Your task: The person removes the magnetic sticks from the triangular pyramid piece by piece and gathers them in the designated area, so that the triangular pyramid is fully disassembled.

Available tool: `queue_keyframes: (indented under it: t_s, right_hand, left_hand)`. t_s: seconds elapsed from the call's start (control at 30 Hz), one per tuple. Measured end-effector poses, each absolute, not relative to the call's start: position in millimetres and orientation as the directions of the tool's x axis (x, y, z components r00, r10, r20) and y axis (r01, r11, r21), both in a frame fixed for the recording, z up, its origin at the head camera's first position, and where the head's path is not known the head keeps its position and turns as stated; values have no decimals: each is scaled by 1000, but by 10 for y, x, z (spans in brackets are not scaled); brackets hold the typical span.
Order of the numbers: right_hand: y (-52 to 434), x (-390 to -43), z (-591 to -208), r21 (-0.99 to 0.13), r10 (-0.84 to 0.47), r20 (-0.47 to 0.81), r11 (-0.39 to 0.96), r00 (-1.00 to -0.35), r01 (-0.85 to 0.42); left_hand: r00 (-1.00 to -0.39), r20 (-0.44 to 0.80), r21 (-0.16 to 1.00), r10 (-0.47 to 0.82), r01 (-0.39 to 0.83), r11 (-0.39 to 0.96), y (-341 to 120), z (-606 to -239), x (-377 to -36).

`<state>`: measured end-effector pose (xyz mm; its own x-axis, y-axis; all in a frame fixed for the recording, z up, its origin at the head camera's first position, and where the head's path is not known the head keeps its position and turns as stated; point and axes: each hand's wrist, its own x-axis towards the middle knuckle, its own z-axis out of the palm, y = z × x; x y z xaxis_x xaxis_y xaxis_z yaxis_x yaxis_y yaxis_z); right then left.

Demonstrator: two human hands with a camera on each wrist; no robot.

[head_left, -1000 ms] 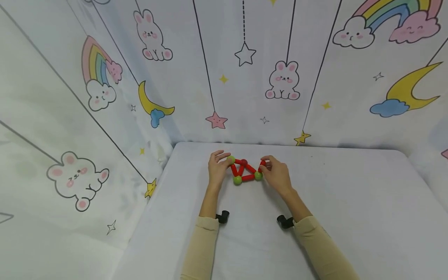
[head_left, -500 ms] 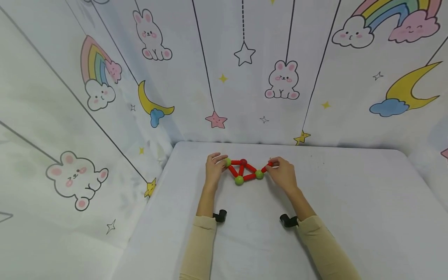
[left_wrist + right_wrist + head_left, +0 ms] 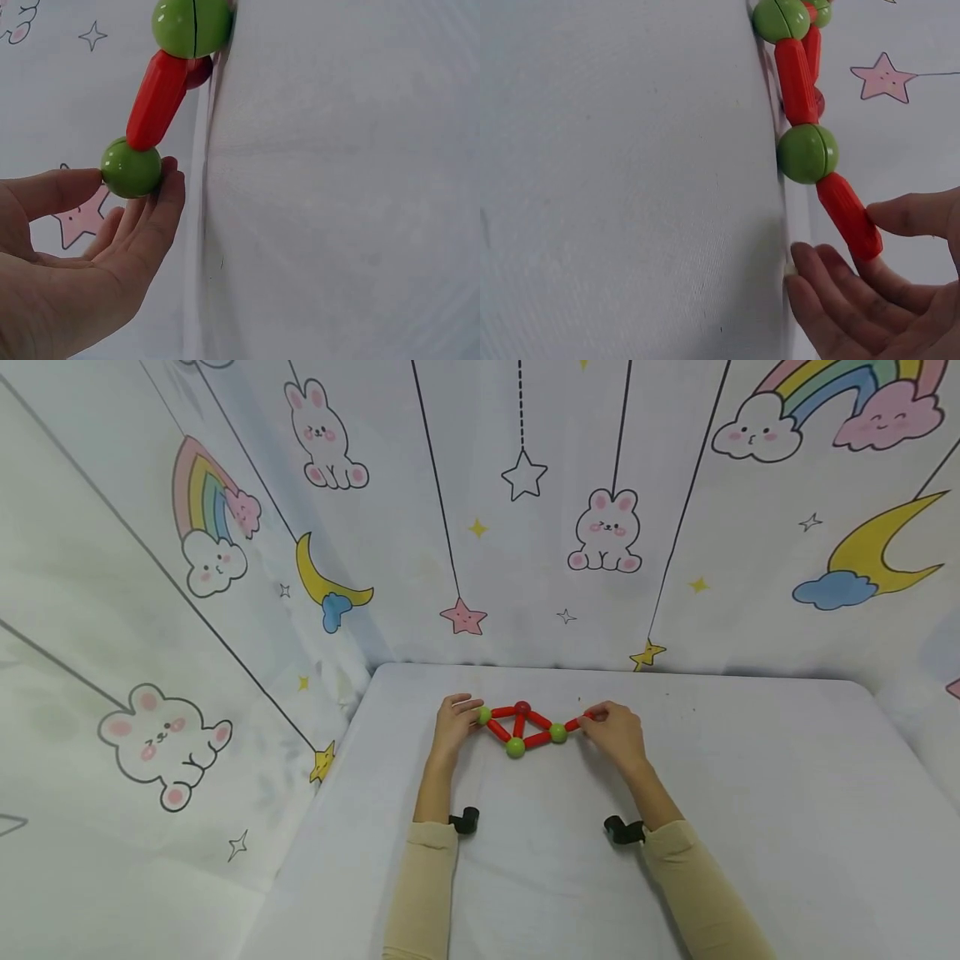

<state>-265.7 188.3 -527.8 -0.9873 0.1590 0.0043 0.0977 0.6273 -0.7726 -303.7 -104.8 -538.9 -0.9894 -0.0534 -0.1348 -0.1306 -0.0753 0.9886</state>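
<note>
A flat figure of red rods and green balls [image 3: 521,727] lies on the white table [image 3: 750,810], with a red ball [image 3: 522,707] at its top. My left hand [image 3: 453,727] pinches the leftmost green ball [image 3: 484,715] [image 3: 130,167] between thumb and fingers. My right hand [image 3: 617,731] pinches the outer end of a red rod [image 3: 576,723] [image 3: 847,217] that sticks out from the right green ball [image 3: 558,732] [image 3: 807,153]. A further green ball [image 3: 515,747] forms the lower corner.
Cloth walls printed with rabbits, stars, rainbows and moons close the table in at the back and left. The table's back edge [image 3: 600,670] runs just behind the figure. Black wrist cameras [image 3: 463,820] sit on both beige sleeves.
Both hands have drawn apart. The right hand swung its red rod outward to the right and lower; the left green ball moved slightly left, spreading the figure wider.
</note>
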Motion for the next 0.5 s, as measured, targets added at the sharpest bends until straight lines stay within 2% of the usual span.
queue_keyframes:
  t_s: [0.5]
  right_hand:
    - [2075,-2639,-5212,-733,181,-120,647,-976,210]
  left_hand:
    - [-989,-147,988,12,-147,43,-1063,-5429,-3007]
